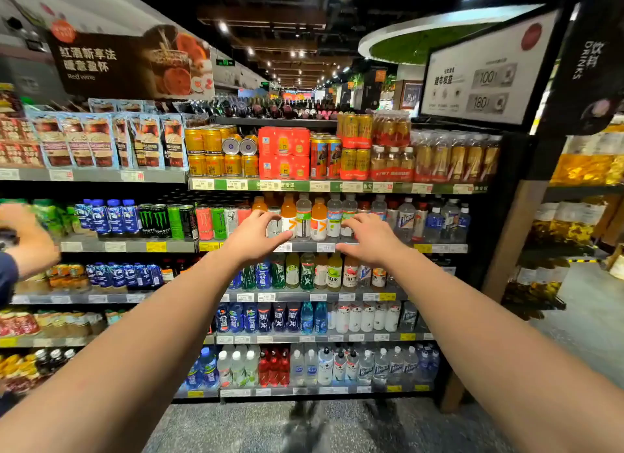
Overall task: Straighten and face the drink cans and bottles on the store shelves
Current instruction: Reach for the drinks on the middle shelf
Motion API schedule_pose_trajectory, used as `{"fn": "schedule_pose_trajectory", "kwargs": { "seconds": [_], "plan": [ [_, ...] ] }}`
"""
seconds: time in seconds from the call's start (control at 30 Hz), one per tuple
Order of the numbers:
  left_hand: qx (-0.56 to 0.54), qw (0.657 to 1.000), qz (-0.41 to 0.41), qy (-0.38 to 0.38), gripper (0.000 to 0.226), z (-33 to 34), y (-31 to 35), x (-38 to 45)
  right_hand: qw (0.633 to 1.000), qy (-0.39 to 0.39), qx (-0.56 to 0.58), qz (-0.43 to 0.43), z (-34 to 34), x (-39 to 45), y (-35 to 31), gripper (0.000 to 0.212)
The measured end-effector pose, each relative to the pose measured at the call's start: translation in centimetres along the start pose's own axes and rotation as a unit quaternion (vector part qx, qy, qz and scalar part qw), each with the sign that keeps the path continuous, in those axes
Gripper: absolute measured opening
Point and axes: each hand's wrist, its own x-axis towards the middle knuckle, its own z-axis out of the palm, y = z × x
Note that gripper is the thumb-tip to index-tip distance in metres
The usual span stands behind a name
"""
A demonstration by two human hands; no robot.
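Observation:
Both my arms reach to the second shelf (304, 247) of a drinks rack. My left hand (256, 238) curls thumb and fingers around a white can (274, 229) at the end of the energy-drink can row (189, 221). Just right of it stand orange bottles (319, 221) and clear bottles with green labels (303, 217). My right hand (369, 238) hovers with its fingers spread at the foot of a clear bottle (347, 209); whether it touches is unclear, and nothing is gripped.
The top shelf holds gold cans (211, 152) and red multipacks (283, 155). Lower shelves carry green, blue and clear bottles (305, 273). Another person's arm (28, 241) reaches into the left rack. A dark end panel (503, 216) stands to the right, grey floor below.

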Motion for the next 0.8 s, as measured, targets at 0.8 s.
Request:
{"fn": "schedule_pose_trajectory", "kwargs": {
  "seconds": [0.8],
  "plan": [
    [-0.009,0.998,-0.011,-0.056,0.067,2.9,-17.6,19.0,0.999,-0.028,0.024,0.006,8.3,24.3,-4.2,0.063]
  ]
}}
